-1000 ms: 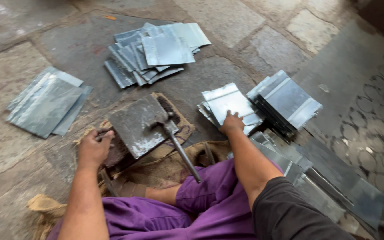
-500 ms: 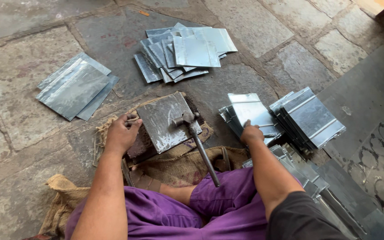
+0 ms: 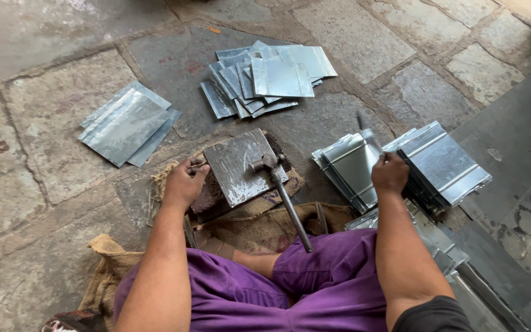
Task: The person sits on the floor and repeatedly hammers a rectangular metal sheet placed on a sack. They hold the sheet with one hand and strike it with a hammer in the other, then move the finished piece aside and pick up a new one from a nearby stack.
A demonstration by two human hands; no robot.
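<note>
Currently your right hand (image 3: 390, 174) has its grip closed on a thin metal sheet (image 3: 369, 139), lifted edge-up off the right stack (image 3: 346, 167). Your left hand (image 3: 184, 182) rests curled on the edge of the steel block (image 3: 241, 166), pinching nothing I can make out. Hammer (image 3: 276, 184) lies idle across the block, handle toward your lap. No sheet on the block yet. Judging by the piles: folded pieces (image 3: 442, 165) stacked right, flat ones (image 3: 271, 80) ahead and more (image 3: 126, 123) left on the floor, so plenty remains.

Shiny silver-grey metal sheets (image 3: 275, 77) lie at upper centre, another silver-grey stack (image 3: 127, 123) at left. The trousers (image 3: 314, 289) are purple; the burlap sack (image 3: 109, 270) at lower left is tan. The stone floor (image 3: 26, 178) is mottled grey.
</note>
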